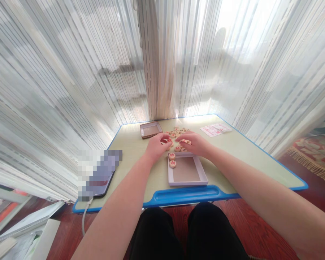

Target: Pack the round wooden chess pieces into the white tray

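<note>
Round wooden xiangqi pieces with red characters (pixel 173 135) lie in a loose cluster towards the back of the table. My left hand (pixel 157 146) is at the cluster's left side, thumb and fingers curved round a xiangqi piece (pixel 169 140) at the fingertips. From the right, my right hand (pixel 195 143) reaches over other pieces with its fingers apart, partly hiding them; its fingertips are at or just above the pieces. In front of both hands lies a shallow white box (pixel 202 171). Two pieces, an upper one (pixel 172 156) and a lower one (pixel 172 164), sit along its left side.
A brown-edged box part (pixel 151 130) lies at the back left, and a red-and-white printed sheet (pixel 216 129) at the back right. A phone (pixel 104 177) with a white cable (pixel 84 216) rests at the left edge. The table's blue front rim (pixel 186 194) is above my knees; striped curtains (pixel 157 65) hang behind.
</note>
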Tool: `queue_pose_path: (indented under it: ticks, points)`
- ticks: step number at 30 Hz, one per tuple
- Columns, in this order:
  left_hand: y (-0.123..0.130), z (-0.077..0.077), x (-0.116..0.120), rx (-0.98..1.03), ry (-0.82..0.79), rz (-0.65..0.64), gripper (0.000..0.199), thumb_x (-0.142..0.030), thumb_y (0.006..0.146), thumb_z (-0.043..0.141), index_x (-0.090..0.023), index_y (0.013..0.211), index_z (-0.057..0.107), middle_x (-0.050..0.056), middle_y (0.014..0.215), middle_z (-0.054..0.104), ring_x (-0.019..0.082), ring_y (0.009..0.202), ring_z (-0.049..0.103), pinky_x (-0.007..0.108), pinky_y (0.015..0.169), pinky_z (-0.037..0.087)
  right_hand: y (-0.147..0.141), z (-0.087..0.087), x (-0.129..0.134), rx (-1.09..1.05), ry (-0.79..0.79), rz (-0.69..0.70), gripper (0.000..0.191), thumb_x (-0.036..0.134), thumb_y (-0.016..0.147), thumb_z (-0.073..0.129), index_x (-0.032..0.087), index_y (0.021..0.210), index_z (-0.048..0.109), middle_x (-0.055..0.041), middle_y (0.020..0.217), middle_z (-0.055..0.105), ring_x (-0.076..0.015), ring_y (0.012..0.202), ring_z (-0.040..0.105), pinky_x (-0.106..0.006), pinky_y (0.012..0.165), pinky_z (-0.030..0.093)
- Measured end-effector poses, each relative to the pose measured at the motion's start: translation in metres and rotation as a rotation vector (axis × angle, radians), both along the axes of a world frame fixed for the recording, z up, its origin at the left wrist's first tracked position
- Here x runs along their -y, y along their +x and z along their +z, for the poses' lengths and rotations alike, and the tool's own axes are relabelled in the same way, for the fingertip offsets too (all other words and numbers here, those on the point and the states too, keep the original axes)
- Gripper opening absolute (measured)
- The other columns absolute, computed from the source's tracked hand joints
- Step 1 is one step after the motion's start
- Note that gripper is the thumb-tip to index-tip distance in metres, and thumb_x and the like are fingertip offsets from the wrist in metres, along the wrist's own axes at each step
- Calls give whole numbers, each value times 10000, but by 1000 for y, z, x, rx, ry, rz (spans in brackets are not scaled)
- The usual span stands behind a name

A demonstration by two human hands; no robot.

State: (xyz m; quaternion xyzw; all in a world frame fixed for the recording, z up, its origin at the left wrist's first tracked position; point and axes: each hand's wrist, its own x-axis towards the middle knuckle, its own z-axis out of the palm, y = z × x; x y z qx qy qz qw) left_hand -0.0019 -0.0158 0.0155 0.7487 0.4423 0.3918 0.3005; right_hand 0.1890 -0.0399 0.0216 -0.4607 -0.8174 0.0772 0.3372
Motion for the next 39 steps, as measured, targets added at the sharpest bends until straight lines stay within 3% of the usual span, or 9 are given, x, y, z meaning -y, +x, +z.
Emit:
queue_pose_path:
  ticks: [5,11,17,24,29,33,39]
  points:
    - [1,-1,0,65,-70,-42,251,-308,686,669,-156,882,633,53,891,676,137,728,607,269,682,508,-4,1,3,-19,31,25,204,219,785,552,226,931,694,-37,911,707,-180,889,618,-324,850,459]
    - [2,-1,1,113,-119,-92,279,-302,658,701,-147,880,632,58,891,670,135,738,600,280,705,500,-8,2,8,-50,-50,-7,221,256,826,509,206,930,697,-32,828,705,-141,730,614,-265,713,476]
    - [1,6,6,298,-316,-230,318,-215,649,710,-127,935,602,73,943,651,138,780,615,282,677,503,-7,3,7,31,8,10,182,258,805,550,213,906,694,-36,846,696,-150,772,607,-268,738,464]
    - [0,7,7,319,-383,-286,351,-177,623,734,-125,944,601,79,976,641,143,814,614,299,725,502,-8,1,7,52,17,-4,210,319,775,598,223,944,674,-33,886,697,-157,797,618,-277,754,464]
    - [1,8,9,342,-400,-264,388,-176,603,749,-125,960,606,84,1016,633,149,822,621,314,748,509,-9,3,10,72,23,-44,267,348,766,601,214,989,664,-39,854,692,-158,765,614,-269,710,460]
    - [3,10,8,363,-415,-236,325,-196,629,726,-122,927,621,80,982,634,130,758,616,263,642,515,-10,4,11,52,34,-35,264,350,766,591,200,971,666,-35,802,683,-145,719,597,-256,687,453]
    - [1,11,3,324,-428,-40,143,-249,659,663,-145,709,577,-19,582,547,42,418,405,187,373,293,-8,5,10,47,32,-81,233,317,741,597,196,915,696,-27,757,674,-137,680,571,-251,672,450]
